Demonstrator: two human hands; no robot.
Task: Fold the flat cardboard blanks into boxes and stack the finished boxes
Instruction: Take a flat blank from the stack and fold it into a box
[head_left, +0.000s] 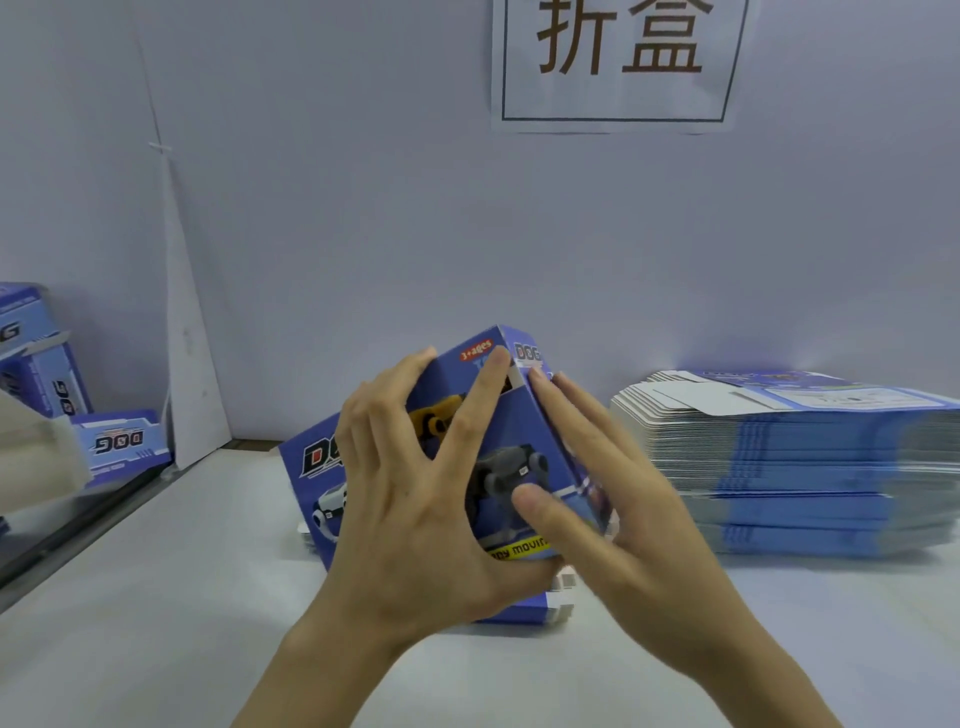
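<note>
A blue printed box (498, 441) with robot dog pictures is raised above the white table at the centre, partly squared up. My left hand (415, 499) grips its front face, fingers spread over the top edge and thumb under the bottom. My right hand (597, 483) lies against its right side with straight fingers, thumb on the front face. Under the box, a small pile of flat blanks (311, 467) lies on the table. A tall stack of flat blanks (810, 462) stands at the right.
Finished blue boxes (47, 374) are piled at the far left beside a dark table edge (78, 525). A white wall with a paper sign (618, 62) closes the back. A white table (156, 597) spreads in front.
</note>
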